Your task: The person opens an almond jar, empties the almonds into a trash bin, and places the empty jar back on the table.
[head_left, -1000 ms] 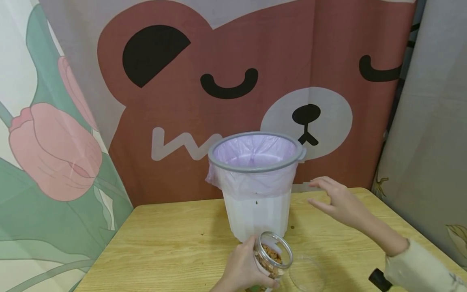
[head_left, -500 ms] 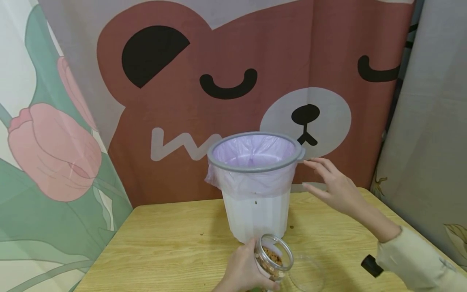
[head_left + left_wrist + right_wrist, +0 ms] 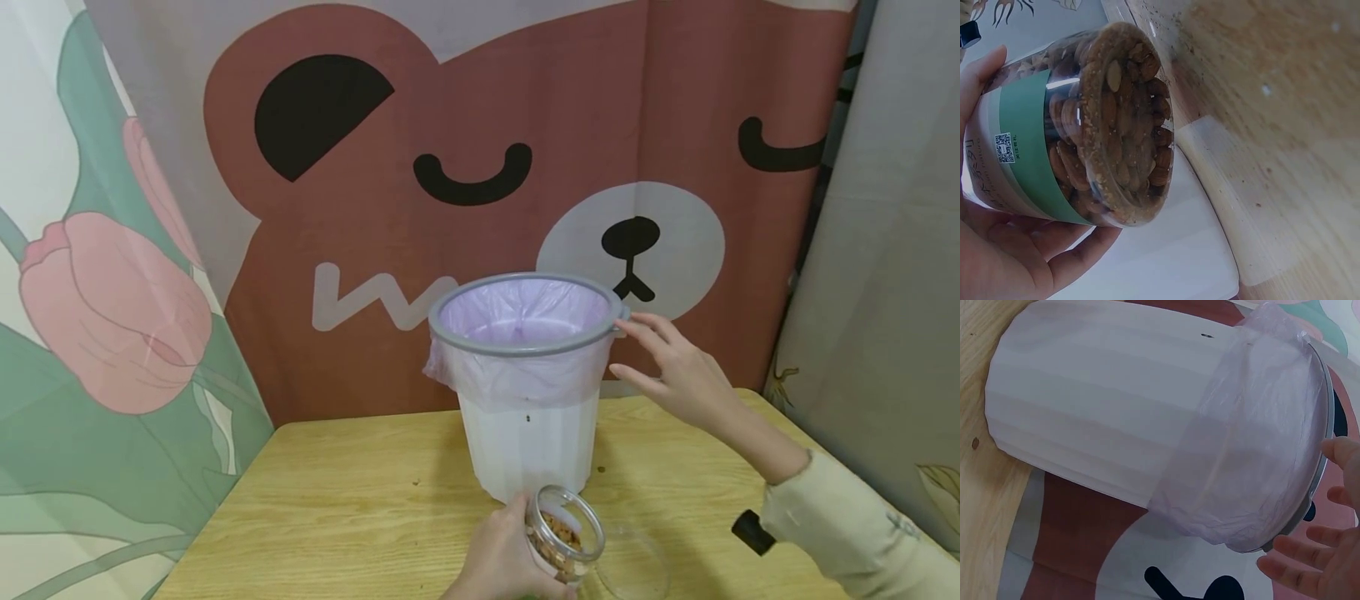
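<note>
My left hand (image 3: 495, 550) grips a clear jar of almonds (image 3: 1116, 125) with a green and white label. The jar (image 3: 564, 546) is tilted, its uncapped mouth towards the bin's base, and brown nuts show inside. Behind it stands a white ribbed trash bin (image 3: 528, 442), lined with a thin purple bag (image 3: 525, 379) under a grey rim ring (image 3: 517, 351). At the bin's right side my right hand (image 3: 686, 379) is held with relaxed, spread fingers, fingertips right at the rim. In the right wrist view the fingers (image 3: 1297, 553) are beside the grey ring.
A clear round lid (image 3: 633, 562) lies on the wooden table (image 3: 322, 500) to the right of the jar. Small dark crumbs are scattered on the tabletop. Behind the table hangs a curtain (image 3: 360, 225) with a bear print.
My right hand has moved up and left to the bin's rim. The left hand and jar have sunk slightly. The bin has stayed in place.
</note>
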`<state>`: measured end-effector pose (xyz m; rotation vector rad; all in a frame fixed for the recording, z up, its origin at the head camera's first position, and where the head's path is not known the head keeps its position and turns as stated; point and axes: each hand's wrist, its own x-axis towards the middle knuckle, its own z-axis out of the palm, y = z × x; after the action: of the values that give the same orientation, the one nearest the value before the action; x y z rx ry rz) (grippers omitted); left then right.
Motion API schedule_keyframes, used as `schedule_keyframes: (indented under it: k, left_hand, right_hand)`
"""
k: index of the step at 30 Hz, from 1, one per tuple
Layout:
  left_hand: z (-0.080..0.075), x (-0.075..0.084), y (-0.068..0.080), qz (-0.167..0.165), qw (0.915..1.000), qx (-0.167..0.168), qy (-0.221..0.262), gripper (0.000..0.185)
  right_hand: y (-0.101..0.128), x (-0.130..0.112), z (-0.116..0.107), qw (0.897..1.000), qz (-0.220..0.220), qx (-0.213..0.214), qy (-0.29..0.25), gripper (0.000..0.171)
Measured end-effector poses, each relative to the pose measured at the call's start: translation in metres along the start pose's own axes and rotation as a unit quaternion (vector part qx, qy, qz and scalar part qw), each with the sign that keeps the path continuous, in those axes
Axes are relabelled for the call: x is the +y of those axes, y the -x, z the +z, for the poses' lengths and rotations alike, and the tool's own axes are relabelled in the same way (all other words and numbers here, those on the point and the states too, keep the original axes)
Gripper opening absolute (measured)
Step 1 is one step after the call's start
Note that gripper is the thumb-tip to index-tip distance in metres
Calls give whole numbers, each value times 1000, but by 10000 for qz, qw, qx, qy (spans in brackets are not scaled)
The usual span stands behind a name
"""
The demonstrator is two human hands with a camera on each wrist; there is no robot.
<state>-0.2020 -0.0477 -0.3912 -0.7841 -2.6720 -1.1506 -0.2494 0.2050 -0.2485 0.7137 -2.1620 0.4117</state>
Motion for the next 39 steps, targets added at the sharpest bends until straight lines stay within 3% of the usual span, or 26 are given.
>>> schedule_keyframes:
  k: [12, 32, 39]
  left_hand:
    - [1, 0, 0, 58, 10000, -56, 14, 68]
    - [3, 1, 1, 96, 9998, -94, 116, 65]
    - [2, 2, -1, 94, 9998, -138, 138, 66]
  right_hand:
    - [-9, 0, 3, 10000, 44, 55, 51, 45]
    - [-22, -10, 6, 9984, 512, -155, 203, 38]
    - [-26, -11, 7, 9978, 562, -9, 346, 33]
